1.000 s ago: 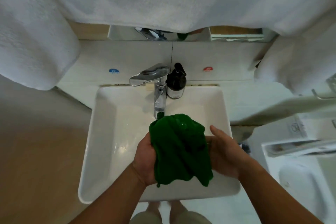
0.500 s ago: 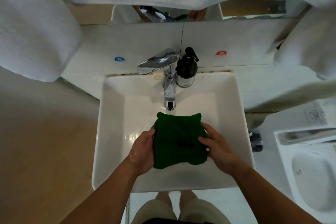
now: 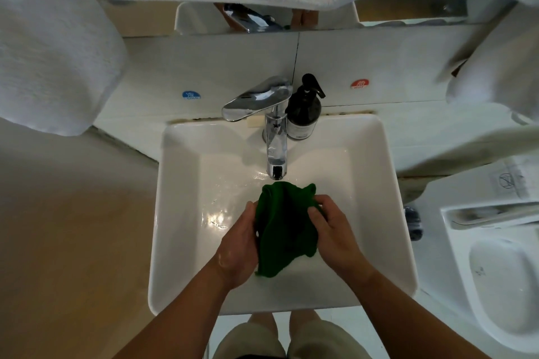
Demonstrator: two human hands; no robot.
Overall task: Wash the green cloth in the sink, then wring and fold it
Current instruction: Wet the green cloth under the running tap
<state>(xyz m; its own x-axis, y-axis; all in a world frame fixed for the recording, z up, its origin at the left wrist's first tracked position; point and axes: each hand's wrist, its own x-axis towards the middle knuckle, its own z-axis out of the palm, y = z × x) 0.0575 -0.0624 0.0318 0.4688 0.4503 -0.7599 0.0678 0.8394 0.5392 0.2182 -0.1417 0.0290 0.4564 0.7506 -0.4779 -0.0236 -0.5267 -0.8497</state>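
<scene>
Two bare arms reach out over a white square sink (image 3: 180,242). The left hand (image 3: 237,245) is curled round the left side of a soft dark green cloth (image 3: 280,233) and grips it. The right hand (image 3: 335,230) bends its fingers (image 3: 316,214) over the cloth's right side and pinches it near the top. The cloth is all bunched up between the two hands, over the middle of the sink bowl. I cannot tell if it touches the bottom. The bowl looks wet and shiny. Just past the cloth stands a shiny silver metal tap (image 3: 275,148). A dark round soap bottle with a black pump (image 3: 303,116) stands right beside the tap. On the white wall behind are a small blue round sticker (image 3: 191,95) and a small red round sticker (image 3: 359,84). Big fluffy white towels (image 3: 52,46) hang above.
</scene>
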